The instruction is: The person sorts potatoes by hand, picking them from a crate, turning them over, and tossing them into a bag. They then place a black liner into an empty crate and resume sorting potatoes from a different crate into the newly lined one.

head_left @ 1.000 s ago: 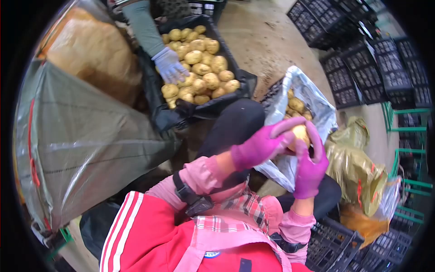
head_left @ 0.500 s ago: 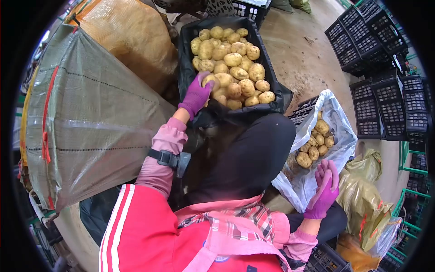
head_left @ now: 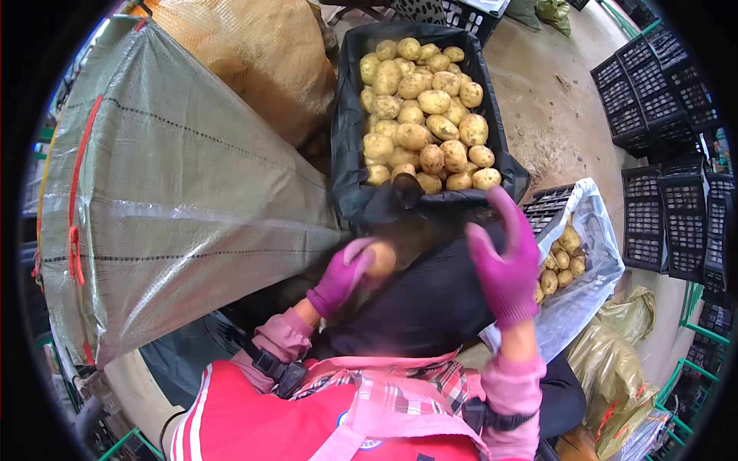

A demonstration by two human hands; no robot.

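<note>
My left hand [head_left: 344, 276], in a purple glove, is closed on a potato [head_left: 381, 259] held low above my lap, slightly blurred. With fingers and thumb spread, my right hand [head_left: 505, 261], gloved the same, is raised over my knee and holds nothing. Ahead of me a crate lined with black plastic [head_left: 346, 115] is full of yellow potatoes [head_left: 413, 136]. To the right, a crate with a white plastic liner [head_left: 603, 223] holds several smaller potatoes [head_left: 565, 260], partly hidden behind my right hand.
A large grey-green woven sack [head_left: 184, 207] stands close on my left, with an orange mesh sack [head_left: 254, 61] behind it. Stacked black crates [head_left: 653, 84] stand at the far right. Olive plastic bags [head_left: 607, 357] lie beside the white-lined crate.
My left hand has drawn back from the black-lined crate towards my lap, carrying a potato. My right hand has moved up and left from beside the white-lined crate. The camera view has shifted.
</note>
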